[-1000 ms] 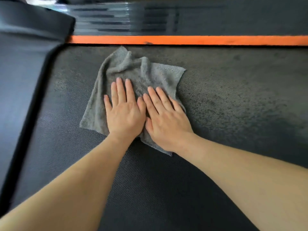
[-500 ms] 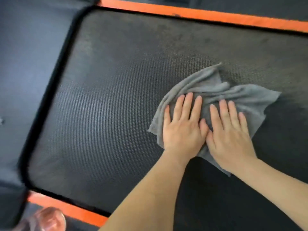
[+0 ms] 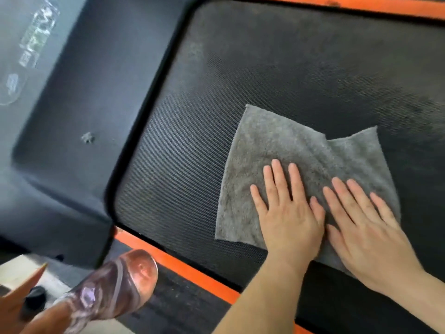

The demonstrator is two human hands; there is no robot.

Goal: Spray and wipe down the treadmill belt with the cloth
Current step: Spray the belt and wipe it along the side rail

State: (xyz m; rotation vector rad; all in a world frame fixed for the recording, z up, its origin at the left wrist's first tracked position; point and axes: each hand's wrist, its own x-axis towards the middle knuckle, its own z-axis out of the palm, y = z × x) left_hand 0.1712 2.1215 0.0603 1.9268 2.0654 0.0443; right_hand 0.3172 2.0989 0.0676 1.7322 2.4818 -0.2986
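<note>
A grey cloth (image 3: 277,145) lies spread flat on the black textured treadmill belt (image 3: 192,145), near the belt's near orange edge. My left hand (image 3: 289,218) presses flat on the cloth's lower middle with straight fingers. Beside it, thumbs nearly touching, my right hand (image 3: 368,230) presses flat on the cloth's right part. A brown spray bottle (image 3: 113,288) lies at the lower left, outside the belt, blurred.
Orange side strips run along the near edge (image 3: 183,263) and the far edge (image 3: 361,6) of the belt. The dark motor cover (image 3: 79,116) fills the left side. Pale floor (image 3: 45,278) shows at the lower left corner.
Both hands slid the cloth from the far orange strip across the belt toward the near edge. The cloth went from bunched to spread flat. The view swung left, and the bottle came into sight.
</note>
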